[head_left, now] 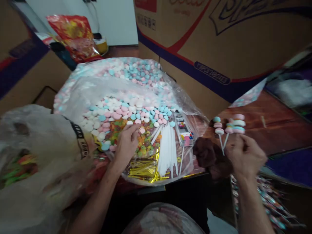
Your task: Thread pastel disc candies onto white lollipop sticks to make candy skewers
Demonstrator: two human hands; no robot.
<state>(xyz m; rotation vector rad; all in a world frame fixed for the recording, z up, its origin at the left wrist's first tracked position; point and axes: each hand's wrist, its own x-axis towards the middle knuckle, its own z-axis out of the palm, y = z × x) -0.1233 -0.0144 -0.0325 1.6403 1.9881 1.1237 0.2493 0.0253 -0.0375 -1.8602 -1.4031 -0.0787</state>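
My left hand reaches into a big clear plastic bag full of pink, white and blue marshmallow sweets. Its fingertips are pinched on a pink sweet above a patch of small coloured ring candies. My right hand is closed round the white sticks of several marshmallow skewers, held upright to the right of the bag. A bundle of bare white sticks and gold twist ties lie between my hands.
A flat pack with coloured items lies beside the sticks. A crumpled plastic bag fills the left foreground. Large cardboard boxes stand behind and to the right. Finished wrapped pieces lie at lower right.
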